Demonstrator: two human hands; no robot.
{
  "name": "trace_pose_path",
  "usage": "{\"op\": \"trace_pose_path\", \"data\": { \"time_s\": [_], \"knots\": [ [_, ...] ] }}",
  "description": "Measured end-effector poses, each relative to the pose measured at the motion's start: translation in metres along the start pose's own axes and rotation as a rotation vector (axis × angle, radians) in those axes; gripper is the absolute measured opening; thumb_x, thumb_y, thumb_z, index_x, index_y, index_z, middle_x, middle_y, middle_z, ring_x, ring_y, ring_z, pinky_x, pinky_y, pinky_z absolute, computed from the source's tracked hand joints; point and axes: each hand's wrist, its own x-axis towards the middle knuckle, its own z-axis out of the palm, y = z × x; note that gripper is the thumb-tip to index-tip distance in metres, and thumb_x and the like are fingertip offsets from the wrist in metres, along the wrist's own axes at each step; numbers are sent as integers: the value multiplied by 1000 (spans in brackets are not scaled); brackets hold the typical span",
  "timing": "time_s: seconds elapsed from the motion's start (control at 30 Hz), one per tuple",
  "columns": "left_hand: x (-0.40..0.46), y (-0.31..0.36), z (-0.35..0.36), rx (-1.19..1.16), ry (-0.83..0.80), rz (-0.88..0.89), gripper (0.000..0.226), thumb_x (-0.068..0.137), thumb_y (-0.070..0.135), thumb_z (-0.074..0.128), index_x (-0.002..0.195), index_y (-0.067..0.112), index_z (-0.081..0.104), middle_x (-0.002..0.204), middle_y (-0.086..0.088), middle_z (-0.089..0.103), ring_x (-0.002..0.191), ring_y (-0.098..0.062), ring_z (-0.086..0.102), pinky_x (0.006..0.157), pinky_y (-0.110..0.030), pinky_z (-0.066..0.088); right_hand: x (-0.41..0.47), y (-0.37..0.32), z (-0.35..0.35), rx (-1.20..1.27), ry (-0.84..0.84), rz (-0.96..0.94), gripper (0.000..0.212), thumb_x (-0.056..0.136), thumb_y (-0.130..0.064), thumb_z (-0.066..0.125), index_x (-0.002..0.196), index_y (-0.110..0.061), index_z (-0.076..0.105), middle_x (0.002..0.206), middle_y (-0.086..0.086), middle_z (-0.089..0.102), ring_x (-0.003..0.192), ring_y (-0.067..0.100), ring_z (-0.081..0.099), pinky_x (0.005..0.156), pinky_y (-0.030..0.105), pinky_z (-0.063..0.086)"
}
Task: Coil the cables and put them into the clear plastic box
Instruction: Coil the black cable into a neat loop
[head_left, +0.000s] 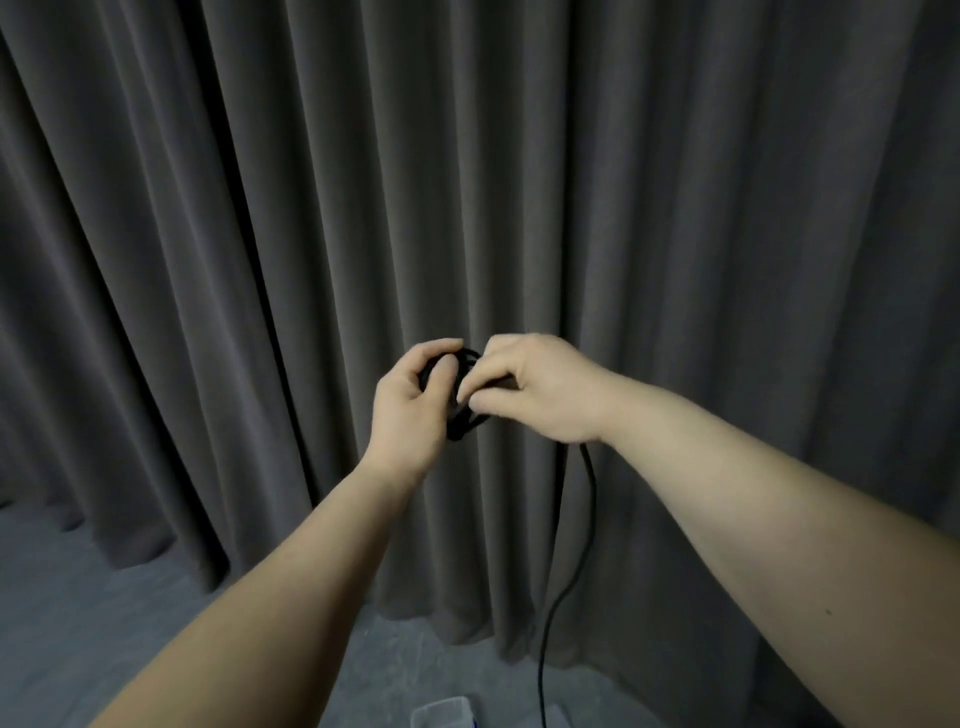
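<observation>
A coil (464, 396) is held between the left hand (410, 402) and right hand (540, 387); a cable (563, 582) hangs below the right hand, beside a box (441, 713) set lower.

Setting: indoor room, type not determinable beyond that; resembles a curtained-off recording space rather than a furnished home or workshop. The whole background is taken up by a heavy dark grey curtain (311, 234), hung in deep vertical folds and reaching down to the floor. The floor (78, 613) is covered in plain grey carpet-like material. Lighting is dim and even. No furniture, windows or wall fittings are seen. A clear plastic box (442, 714) is set directly on the floor at the lower edge of view
</observation>
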Motion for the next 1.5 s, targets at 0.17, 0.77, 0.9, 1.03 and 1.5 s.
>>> {"op": "trace_pose_path", "data": {
  "time_s": [0.17, 0.77, 0.9, 1.03, 1.5],
  "knots": [
    [-7, 5, 9, -75, -97, -22, 27, 104, 19, 42, 104, 19, 69, 70, 4, 63, 61, -6, 55, 65, -21, 45, 1, 11, 10, 364, 376, 231, 26, 69, -23, 83, 71, -24, 57, 66, -10, 55, 62, 4, 50, 63, 22, 43],
    [-20, 7, 16, -123, -128, 10, 8, 86, 29, 65, 86, 32, 72, 55, 14, 50, 47, -8, 38, 53, -26, 38, -14, 27, 1, 862, 488, 437, 14, 90, -7, 61, 77, -11, 62, 72, 3, 63, 62, 9, 61, 59, 22, 51],
    [-14, 9, 14, -104, -7, 34, 14, 91, 28, 58, 88, 30, 71, 53, 14, 51, 52, -9, 42, 65, -34, 41, -22, 30, 12, 757, 381, 414, 16, 84, -15, 70, 74, -15, 57, 71, 3, 61, 63, 12, 56, 59, 23, 45],
    [-6, 11, 10, -84, 28, 38, 13, 85, 40, 59, 89, 34, 70, 58, 16, 55, 59, -9, 46, 71, -39, 44, -24, 32, 17, 615, 361, 391, 16, 77, -10, 76, 70, -17, 64, 66, 0, 62, 61, 12, 54, 64, 28, 45],
    [-16, 17, 21, -60, 44, 110, 12, 92, 25, 60, 98, 33, 66, 75, 14, 61, 69, -6, 54, 76, -37, 47, -19, 22, 29, 561, 572, 303, 20, 91, -20, 62, 108, -19, 73, 98, -11, 72, 93, 2, 67, 90, 22, 51]
  ]
}}
